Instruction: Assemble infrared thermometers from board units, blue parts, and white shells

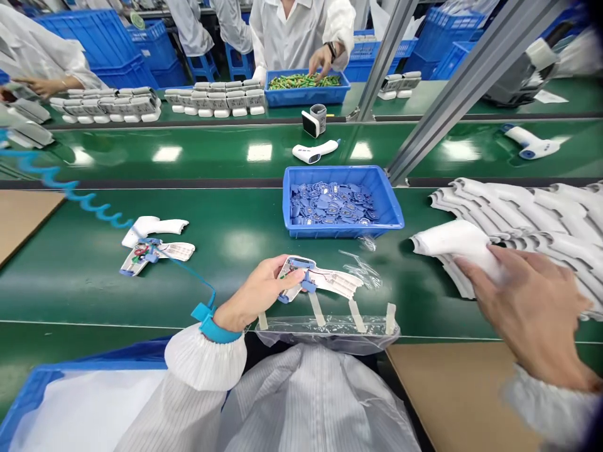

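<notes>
My left hand [264,285], with a blue strap at its wrist, pinches an open white thermometer half [336,282] with blue parts and wiring showing inside. At the right, my right hand [527,301] has its thumb and fingers around a white shell [452,242] at the front of the stacked shells [541,207]. Another opened thermometer half [141,254] lies at the left, beside an empty white shell [153,227]. Ahead of me is a blue bin [343,232] holding small blue pieces.
A clear plastic bag [330,326] is taped along the bench edge. Slanted metal posts [424,119] rise at the right. Across the belt [211,150], which carries finished thermometers, a person's hand [321,61] reaches into a tray [306,95] of green parts. A coiled blue cord [70,188] hangs left.
</notes>
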Motion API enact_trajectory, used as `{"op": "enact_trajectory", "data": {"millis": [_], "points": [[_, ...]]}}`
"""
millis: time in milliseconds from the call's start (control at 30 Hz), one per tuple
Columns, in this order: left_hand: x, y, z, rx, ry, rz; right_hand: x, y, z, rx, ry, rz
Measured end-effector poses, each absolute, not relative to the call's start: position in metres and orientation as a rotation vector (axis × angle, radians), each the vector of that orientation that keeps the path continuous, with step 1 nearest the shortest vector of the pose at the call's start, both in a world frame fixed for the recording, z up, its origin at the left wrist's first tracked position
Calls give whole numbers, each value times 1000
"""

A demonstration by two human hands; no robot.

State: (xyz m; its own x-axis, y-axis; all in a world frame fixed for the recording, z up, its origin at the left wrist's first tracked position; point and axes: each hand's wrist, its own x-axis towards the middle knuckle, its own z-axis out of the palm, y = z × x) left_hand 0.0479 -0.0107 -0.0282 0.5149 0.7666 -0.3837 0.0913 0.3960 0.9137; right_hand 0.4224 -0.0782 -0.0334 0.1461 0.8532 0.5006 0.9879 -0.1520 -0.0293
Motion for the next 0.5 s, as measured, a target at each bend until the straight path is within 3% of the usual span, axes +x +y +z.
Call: {"op": "enact_trajectory", "data": {"millis": [33,133,367,433,500], "points": [[48,-10,-29,1103,964,526,405,-81,-28,-2081,-1694,-651],[51,-9,-29,1135,1008,536,339,-87,-15,-1884,-1964,-587],[53,-14,-26,1208,962,593,238,-78,-18,-1631,-2201,-277],[51,-16,-26,1274,1012,608,232,-73,-19,-1633,-2241,-90],[48,-19,-27,1346,1030,611,235,-68,-18,-1668,-2246,337]]}}
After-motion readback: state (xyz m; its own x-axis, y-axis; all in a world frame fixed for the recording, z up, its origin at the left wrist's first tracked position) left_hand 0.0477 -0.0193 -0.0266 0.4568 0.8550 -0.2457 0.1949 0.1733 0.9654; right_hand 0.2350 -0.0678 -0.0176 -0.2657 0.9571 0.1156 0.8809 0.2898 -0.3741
